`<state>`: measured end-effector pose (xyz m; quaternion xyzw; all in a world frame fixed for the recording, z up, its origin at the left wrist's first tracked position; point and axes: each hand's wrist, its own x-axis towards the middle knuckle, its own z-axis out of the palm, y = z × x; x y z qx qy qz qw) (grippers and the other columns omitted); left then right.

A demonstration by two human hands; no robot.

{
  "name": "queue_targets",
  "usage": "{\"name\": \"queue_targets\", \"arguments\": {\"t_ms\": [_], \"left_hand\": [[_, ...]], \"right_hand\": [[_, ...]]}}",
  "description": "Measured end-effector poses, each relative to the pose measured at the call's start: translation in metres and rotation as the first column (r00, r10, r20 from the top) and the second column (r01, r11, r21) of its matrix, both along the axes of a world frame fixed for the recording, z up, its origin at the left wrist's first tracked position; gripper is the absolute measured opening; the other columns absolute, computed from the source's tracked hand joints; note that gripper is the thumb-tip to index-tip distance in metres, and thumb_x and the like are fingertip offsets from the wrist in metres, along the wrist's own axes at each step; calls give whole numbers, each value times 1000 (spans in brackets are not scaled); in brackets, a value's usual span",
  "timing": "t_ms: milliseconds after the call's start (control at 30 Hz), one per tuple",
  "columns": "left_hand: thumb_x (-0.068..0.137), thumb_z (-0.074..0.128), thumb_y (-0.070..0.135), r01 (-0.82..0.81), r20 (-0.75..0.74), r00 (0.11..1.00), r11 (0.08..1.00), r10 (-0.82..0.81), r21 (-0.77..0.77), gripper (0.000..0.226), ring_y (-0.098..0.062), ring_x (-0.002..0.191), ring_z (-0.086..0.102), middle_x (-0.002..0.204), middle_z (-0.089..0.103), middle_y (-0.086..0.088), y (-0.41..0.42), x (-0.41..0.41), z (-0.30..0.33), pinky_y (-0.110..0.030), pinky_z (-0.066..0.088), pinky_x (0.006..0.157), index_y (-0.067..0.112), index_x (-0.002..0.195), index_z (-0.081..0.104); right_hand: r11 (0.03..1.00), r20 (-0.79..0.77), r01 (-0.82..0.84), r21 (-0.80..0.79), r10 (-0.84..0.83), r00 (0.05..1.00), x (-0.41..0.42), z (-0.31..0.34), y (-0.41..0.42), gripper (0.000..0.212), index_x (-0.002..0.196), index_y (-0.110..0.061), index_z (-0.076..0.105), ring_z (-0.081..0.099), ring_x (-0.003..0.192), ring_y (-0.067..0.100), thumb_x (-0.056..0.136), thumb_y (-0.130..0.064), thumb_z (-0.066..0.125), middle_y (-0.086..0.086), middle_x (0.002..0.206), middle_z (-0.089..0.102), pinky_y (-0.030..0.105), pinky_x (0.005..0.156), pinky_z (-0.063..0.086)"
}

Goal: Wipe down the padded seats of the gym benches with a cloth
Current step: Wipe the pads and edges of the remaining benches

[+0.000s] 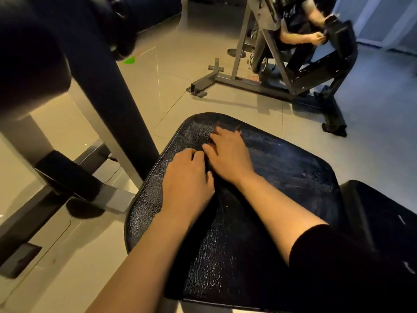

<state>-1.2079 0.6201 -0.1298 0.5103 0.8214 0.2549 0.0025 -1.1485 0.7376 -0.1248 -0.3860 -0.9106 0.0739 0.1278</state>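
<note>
left fingers [195, 154]: curled down at the knuckles, tips tucked under against the pad; cannot tell if they hold anything.
right fingers [213, 141]: bent and bunched, blurred, tips on the pad surface; cannot tell what they hold, if anything.
left hand [188, 177]: palm down on the seat, just beside the right hand, thumb side touching or nearly so.
right hand [228, 154]: palm down, a little further forward than the left, black sleeve [320, 251] on the forearm.
cloth: possibly under the two hands, dark on dark, not separable from the pad in this view.
padded seat [282, 168]: black textured vinyl, rounded corners, directly under both hands; surface shiny with streaks to the right of the hands.
second pad [381, 213]: black, right edge, just beside the seat.
bench frame [108, 105]: grey slanted post left of the seat, dark pad above it.
floor [171, 91]: beige tiles.
other machine [293, 82]: grey steel frame, well apart, top right.
other person [300, 35]: behind that machine, hands on a black part.
</note>
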Motion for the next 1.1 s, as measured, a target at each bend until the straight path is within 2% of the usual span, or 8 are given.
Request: {"name": "queue_targets", "arguments": {"t_ms": [133, 233, 367, 500, 600, 667, 900, 1100], "left_hand": [[87, 56, 21, -50, 27, 998, 999, 49, 20, 31, -29, 111, 49, 118, 55, -11, 3, -11, 0, -37, 40, 91, 7, 115, 57], [88, 58, 27, -24, 25, 999, 1000, 24, 17, 41, -24, 121, 45, 131, 51, -6, 0, -17, -3, -35, 38, 100, 10, 126, 55], [90, 57, 31, -26, 19, 999, 999, 26, 33, 41, -20, 125, 41, 133, 49, -2, -6, -25, -1, -30, 37, 100, 13, 127, 53], [90, 55, 32, -60, 7, 998, 998, 60, 22, 39, -20, 123, 42, 132, 49, -2, -8, -37, -1, -30, 39, 96, 13, 124, 54], [88, 56, 30, -63, 4, 998, 998, 63, 24, 34, -20, 118, 45, 125, 52, -2, -5, -38, 0, -30, 40, 94, 13, 118, 56], [87, 57, 28, -65, -12, 998, 998, 65, 22, 28, -21, 111, 48, 117, 55, -3, -2, -35, 1, -31, 41, 90, 13, 110, 58], [83, 61, 23, -59, -1, 998, 998, 59, 13, 23, -28, 102, 54, 106, 58, -11, 10, -13, 5, -37, 42, 87, 8, 100, 60], [90, 53, 28, 16, 23, 1000, 1000, -16, 9, 33, -23, 116, 48, 124, 54, -4, 14, 14, 6, -34, 39, 96, 12, 119, 56]], "right_hand": [[984, 81, -177, 18, 175, 981, -7, 1, 4, 49, 148, -18, 37, 19, 147, 19, 104, -38, 30, 1, 159, 26, 40, 119, 3], [1000, 114, 17, 25, -19, 993, 19, -6, 43, 49, 148, -22, 36, 17, 147, 20, 104, -41, 28, -2, 158, 26, 49, 119, 6], [959, 97, 282, -11, -280, 955, 19, -11, 64, 50, 144, -14, 41, 22, 144, 31, 102, -38, 28, 7, 155, 32, 46, 118, 17], [993, 97, 116, 3, -116, 989, -29, -5, 42, 50, 146, -12, 37, 26, 142, 30, 102, -36, 29, 10, 153, 35, 50, 117, 19], [997, 111, -83, 4, 82, 990, -65, -2, 22, 55, 153, -16, 22, 20, 146, 27, 103, -37, 30, 6, 158, 27, 49, 120, 12], [990, 108, -141, 7, 139, 984, -75, -1, 18, 51, 152, -18, 26, 18, 146, 24, 103, -35, 31, 2, 158, 26, 47, 120, 9], [992, 75, -121, -42, 124, 990, -62, -2, 28, 46, 150, -22, 32, 14, 147, 21, 105, -33, 29, -1, 159, 25, 42, 120, 8], [999, 78, 31, -38, -28, 997, -32, -11, 55, 48, 146, -19, 39, 24, 143, 26, 102, -35, 27, 2, 155, 33, 47, 118, 19]]}}
